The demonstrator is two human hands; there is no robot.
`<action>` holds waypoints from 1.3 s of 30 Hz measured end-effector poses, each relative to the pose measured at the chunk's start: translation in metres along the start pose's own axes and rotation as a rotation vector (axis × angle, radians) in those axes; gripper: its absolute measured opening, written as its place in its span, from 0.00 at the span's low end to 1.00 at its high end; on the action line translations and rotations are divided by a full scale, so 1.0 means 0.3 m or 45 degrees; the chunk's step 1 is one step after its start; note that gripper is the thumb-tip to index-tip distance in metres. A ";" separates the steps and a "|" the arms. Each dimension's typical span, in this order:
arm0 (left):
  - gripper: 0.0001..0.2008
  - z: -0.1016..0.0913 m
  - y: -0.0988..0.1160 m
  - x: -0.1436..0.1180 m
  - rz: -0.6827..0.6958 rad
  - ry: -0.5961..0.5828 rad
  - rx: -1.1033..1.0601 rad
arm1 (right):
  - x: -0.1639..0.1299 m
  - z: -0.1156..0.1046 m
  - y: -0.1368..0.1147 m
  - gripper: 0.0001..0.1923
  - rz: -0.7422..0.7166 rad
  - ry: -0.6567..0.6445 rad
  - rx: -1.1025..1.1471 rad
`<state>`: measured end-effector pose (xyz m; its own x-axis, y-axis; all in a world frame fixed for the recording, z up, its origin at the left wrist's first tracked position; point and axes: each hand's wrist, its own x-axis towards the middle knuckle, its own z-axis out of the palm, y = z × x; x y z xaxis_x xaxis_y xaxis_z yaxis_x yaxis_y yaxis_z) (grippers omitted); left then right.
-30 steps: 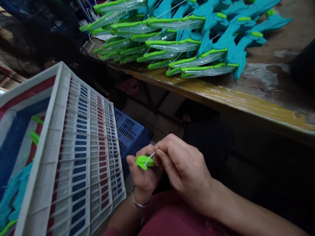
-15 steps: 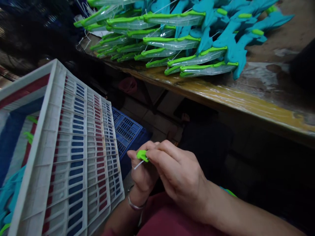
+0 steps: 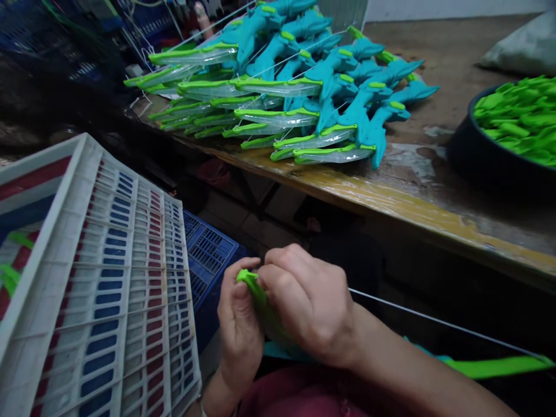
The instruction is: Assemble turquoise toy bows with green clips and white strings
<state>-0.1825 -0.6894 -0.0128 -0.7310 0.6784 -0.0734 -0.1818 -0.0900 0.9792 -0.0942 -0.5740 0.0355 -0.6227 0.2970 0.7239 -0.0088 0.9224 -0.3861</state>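
Note:
Close to my lap is a toy bow with bright green limbs and a teal body, mostly covered by my hands and forearm. My left hand is closed round the green limb near its tip, the thumb against the near side. Over the same limb end, my right hand is closed with its fingertips pinched by the tip; what lies inside the pinch is hidden. A white string runs taut from behind my right hand to the bow's far green tip at the right.
Finished-looking teal and green toy bows lie heaped on the worn table. A dark basin of green parts stands at the right. A white slatted crate is at my left, a blue crate behind it.
The view has swung right, bringing the basin into sight. More of the green limb and the taut string now show; the loose white string end at the tip no longer shows.

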 end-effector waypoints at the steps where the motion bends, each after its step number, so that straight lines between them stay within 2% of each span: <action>1: 0.17 0.007 0.006 0.000 0.065 0.001 0.049 | 0.009 -0.018 0.002 0.15 0.014 0.023 0.043; 5: 0.14 0.021 0.043 0.008 0.319 -0.068 0.304 | 0.037 -0.077 0.007 0.07 0.237 0.125 0.217; 7: 0.11 0.018 0.062 0.018 0.344 -0.139 0.370 | 0.039 -0.081 0.011 0.06 0.363 0.139 0.279; 11: 0.07 -0.003 0.097 0.053 0.182 -0.383 0.178 | 0.024 -0.063 0.014 0.06 0.543 0.143 0.424; 16: 0.05 -0.031 0.103 0.093 -0.013 -0.554 -0.033 | 0.032 -0.061 -0.016 0.07 0.588 0.111 0.583; 20: 0.07 -0.020 0.083 0.089 -0.087 -0.515 -0.047 | 0.090 -0.065 -0.031 0.07 0.585 0.117 0.659; 24: 0.05 0.011 0.065 0.076 -0.092 -0.412 -0.282 | 0.130 -0.071 -0.009 0.07 0.600 0.088 0.747; 26: 0.03 0.019 0.059 0.076 -0.064 -0.343 -0.353 | 0.114 -0.073 0.005 0.07 0.590 -0.018 0.790; 29: 0.03 0.018 0.052 0.081 -0.017 -0.272 -0.296 | 0.056 -0.070 0.014 0.07 0.493 -0.211 0.785; 31: 0.04 0.013 0.049 0.084 -0.018 -0.257 -0.249 | 0.016 -0.062 0.014 0.07 0.415 -0.273 0.743; 35: 0.04 0.008 0.047 0.088 -0.021 -0.243 -0.197 | -0.021 -0.027 0.015 0.05 0.424 -0.211 0.664; 39: 0.03 0.012 0.043 0.089 -0.026 -0.260 -0.218 | -0.020 0.010 0.039 0.03 0.557 -0.068 0.727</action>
<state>-0.2021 -0.6698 -0.0016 -0.5813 0.8129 -0.0361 -0.3165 -0.1849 0.9304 -0.0930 -0.5658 0.0249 -0.7000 0.5839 0.4112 -0.1483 0.4444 -0.8835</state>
